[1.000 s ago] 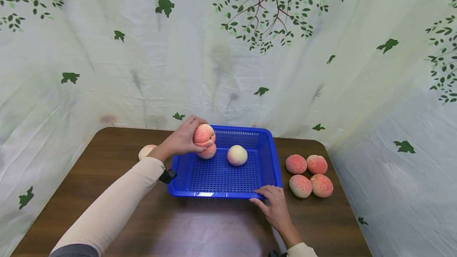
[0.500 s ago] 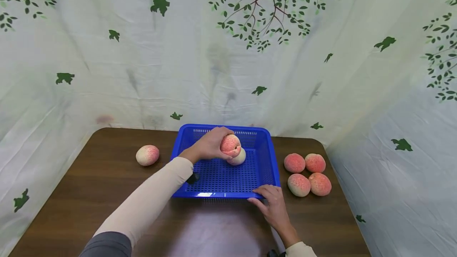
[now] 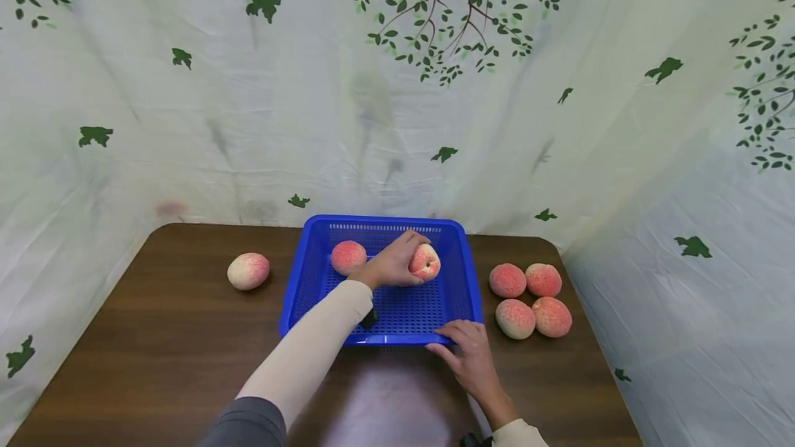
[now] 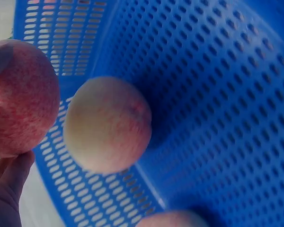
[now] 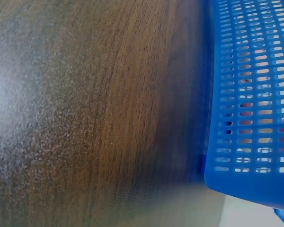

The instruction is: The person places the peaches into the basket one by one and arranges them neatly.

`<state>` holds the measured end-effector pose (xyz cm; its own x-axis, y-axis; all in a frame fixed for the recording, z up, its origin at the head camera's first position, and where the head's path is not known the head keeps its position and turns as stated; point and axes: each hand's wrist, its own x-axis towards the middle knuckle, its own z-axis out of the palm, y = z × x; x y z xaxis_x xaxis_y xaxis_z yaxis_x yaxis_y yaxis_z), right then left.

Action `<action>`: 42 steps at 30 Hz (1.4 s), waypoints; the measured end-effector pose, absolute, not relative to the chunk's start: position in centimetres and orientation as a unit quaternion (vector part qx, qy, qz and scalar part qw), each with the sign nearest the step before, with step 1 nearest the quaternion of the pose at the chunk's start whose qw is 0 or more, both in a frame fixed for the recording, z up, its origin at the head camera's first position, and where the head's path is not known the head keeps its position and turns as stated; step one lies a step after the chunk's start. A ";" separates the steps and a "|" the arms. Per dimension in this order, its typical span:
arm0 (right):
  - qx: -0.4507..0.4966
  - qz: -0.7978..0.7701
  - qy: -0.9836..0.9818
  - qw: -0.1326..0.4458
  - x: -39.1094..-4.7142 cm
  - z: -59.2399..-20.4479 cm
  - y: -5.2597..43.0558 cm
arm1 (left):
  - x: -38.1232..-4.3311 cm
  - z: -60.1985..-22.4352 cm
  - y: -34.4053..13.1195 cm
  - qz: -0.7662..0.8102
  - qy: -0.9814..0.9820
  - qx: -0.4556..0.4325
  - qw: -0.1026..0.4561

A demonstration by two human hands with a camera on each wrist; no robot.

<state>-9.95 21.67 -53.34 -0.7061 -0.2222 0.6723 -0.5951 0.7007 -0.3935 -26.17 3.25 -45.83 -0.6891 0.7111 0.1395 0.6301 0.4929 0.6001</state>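
Four peaches (image 3: 515, 319) beside basket (image 3: 397, 340); left hand (image 3: 395, 263) probably hides pale peach (image 4: 106, 125).

Basket (image 3: 397, 312): moulded blue plastic, perforated floor, slotted walls; smooth, mild gloss, soft highlights in the left wrist view. Peaches (image 3: 427, 262): matt skin, finely speckled, faintly rough-looking; real or artificial, cannot tell. Surface (image 3: 155, 336): brown wood grain, solid or laminate unclear; satin overall, shiny patch toward the near side, glare broken into fine grainy specks in the right wrist view. Backdrop (image 3: 310, 123): thin, creased, cloth-like sheet, mostly matt, leaf print. Sleeve (image 3: 310, 357): pale cloth, soft, matt; dark grey cloth (image 3: 248, 426) higher up, also matt.
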 end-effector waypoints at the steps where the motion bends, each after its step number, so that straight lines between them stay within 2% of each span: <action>1: 0.235 0.308 -0.871 0.302 -10.0 -53.3 21.7 | -26.2 -46.1 3.5 0.319 0.860 0.392 0.067; 15: 0.234 0.305 -0.872 0.303 -10.1 -53.2 22.0 | -26.4 -47.4 6.1 0.223 0.874 0.418 0.112; 29: 0.226 0.319 -0.875 0.284 -10.1 -53.5 21.9 | -27.1 -49.4 6.7 0.254 0.870 0.403 0.129; 42: 0.234 0.314 -0.871 0.297 -10.2 -53.7 21.9 | -28.4 -50.4 5.7 0.249 0.879 0.386 0.130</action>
<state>-10.17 21.88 -53.69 -0.7132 -0.2212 0.6652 -0.5950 0.6926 -0.4076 -28.43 5.71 -50.36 -0.6682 0.7431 -0.0354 0.6140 0.5777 0.5378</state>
